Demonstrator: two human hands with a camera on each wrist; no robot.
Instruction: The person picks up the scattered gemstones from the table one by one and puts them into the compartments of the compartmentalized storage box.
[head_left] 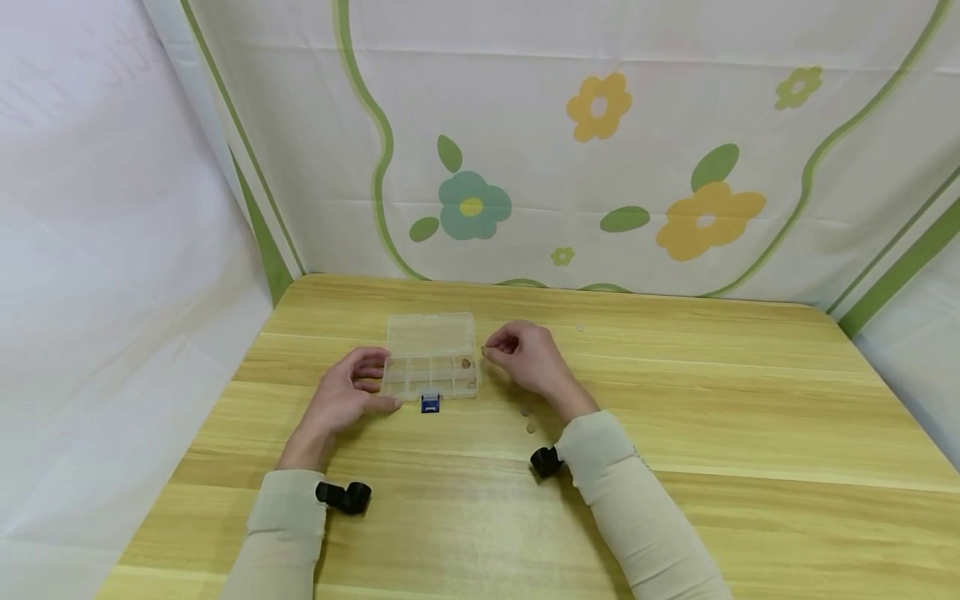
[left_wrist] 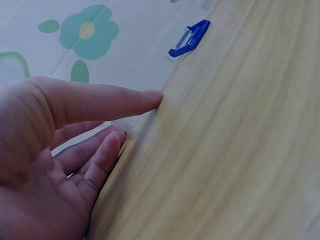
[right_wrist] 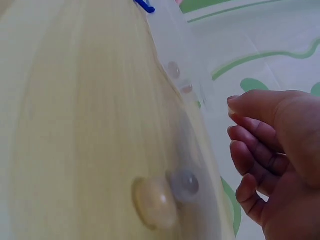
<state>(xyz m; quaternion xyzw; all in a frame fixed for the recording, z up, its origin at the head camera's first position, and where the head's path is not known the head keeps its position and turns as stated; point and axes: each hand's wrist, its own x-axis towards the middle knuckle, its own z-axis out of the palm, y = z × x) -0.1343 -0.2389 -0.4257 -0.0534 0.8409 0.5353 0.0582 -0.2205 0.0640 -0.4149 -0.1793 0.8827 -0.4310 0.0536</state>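
Note:
A clear plastic compartment box [head_left: 418, 377] lies on the table with its lid [head_left: 431, 333] folded back and a blue latch [head_left: 430, 403] at the front. My left hand [head_left: 341, 402] holds its left end, thumb at the front edge and fingers along the side. Small brownish pieces [head_left: 466, 363] lie in the right-hand compartments. Just beyond the box's right side, my right hand [head_left: 528, 358] pinches a small round piece [head_left: 483, 351] between thumb and forefinger. Fingers mostly cover that piece in the right wrist view.
Two small rounded translucent pieces [right_wrist: 157, 202] lie on the wooden table [head_left: 450, 517], near the right forearm. Another small pale piece [head_left: 580, 327] is farther back on the right. A flower-printed cloth [head_left: 525, 167] hangs behind the table.

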